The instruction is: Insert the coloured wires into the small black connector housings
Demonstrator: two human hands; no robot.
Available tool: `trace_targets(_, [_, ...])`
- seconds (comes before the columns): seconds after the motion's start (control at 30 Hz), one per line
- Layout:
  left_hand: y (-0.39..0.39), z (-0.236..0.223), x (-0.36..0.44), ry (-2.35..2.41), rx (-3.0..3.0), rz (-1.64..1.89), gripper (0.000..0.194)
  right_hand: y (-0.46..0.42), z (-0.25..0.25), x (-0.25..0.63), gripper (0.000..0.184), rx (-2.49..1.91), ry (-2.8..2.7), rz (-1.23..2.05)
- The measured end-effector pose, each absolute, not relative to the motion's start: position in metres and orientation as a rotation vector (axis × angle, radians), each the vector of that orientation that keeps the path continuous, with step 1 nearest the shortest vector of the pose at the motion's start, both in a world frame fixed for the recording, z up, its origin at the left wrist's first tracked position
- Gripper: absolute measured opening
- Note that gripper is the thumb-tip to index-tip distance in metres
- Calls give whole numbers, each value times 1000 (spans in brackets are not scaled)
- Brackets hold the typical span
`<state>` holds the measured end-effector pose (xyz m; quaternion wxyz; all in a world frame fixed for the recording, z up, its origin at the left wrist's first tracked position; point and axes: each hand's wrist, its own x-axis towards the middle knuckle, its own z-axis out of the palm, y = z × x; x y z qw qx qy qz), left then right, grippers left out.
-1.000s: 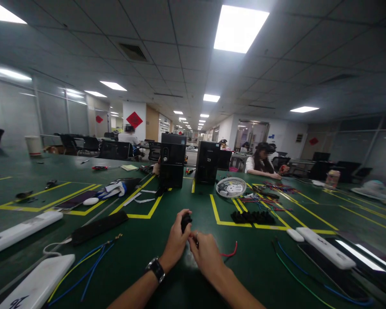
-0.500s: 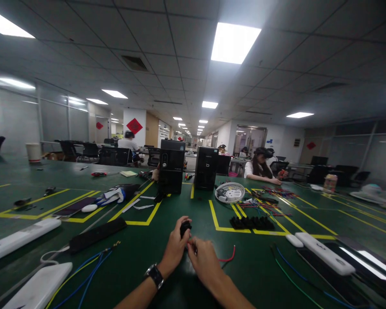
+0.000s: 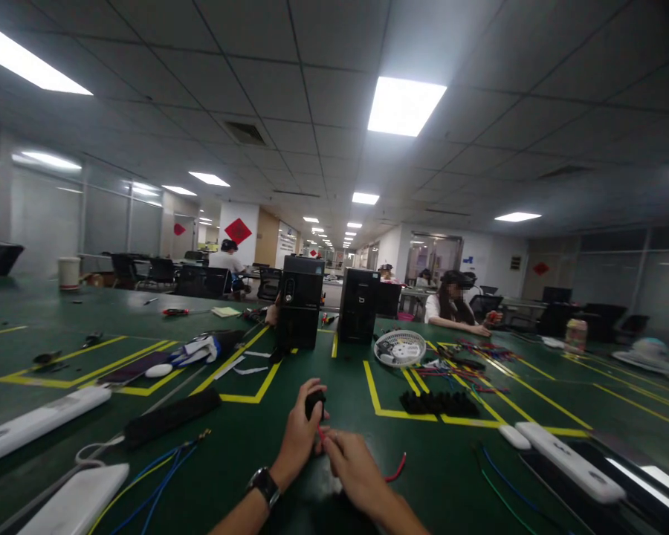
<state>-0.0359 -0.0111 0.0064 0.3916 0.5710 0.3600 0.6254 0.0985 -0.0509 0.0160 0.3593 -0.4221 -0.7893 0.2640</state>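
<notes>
My left hand point(image 3: 295, 438), with a watch at its wrist, is closed around a small black part point(image 3: 314, 402) whose kind I cannot make out. Close beside it, my right hand point(image 3: 355, 467) pinches a red wire point(image 3: 397, 468). One stretch of the wire shows between the two hands, just below the black part; its far end sticks out to the right of my right hand. Whether the wire enters the part is hidden by my fingers. Farther off on the green table stands a row of similar black parts point(image 3: 439, 403).
Two black computer-like towers point(image 3: 299, 303) stand ahead. Right of them are a white round basket-like piece point(image 3: 400, 348) and loose coloured wires point(image 3: 479, 364). Blue and yellow wires point(image 3: 170, 461) and a white power bank-like block point(image 3: 72, 501) lie left. A person point(image 3: 451, 301) sits across the table.
My left hand has turned slightly, so more of the black part shows. The red wire now appears between my hands. The whole view has tipped up a little.
</notes>
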Motion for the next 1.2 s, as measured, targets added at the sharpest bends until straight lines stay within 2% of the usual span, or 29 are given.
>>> trace_targets(0.13, [-14,11,-34,750,1202,1556,64,-47,15,105,33,-1136,-2038,695])
trace_targets(0.3, [-5,7,-35,703,943,1495,48,-50,11,100,32,-1093,-2092,703])
trace_targets(0.57, [2,-3,-33,910,1085,1527,34,-55,30,99,37,-1203,-2075,581])
trace_targets(0.7, [2,-3,-29,894,1051,1546,34,-58,41,101,41,-1257,-2038,465])
trace_targets(0.97, [-2,-2,-23,795,493,1476,42,-61,8,88,34,-1448,-2263,283])
trace_targets(1.2, [5,-4,-17,792,692,1638,41,-67,10,70,37,-1465,-2219,311])
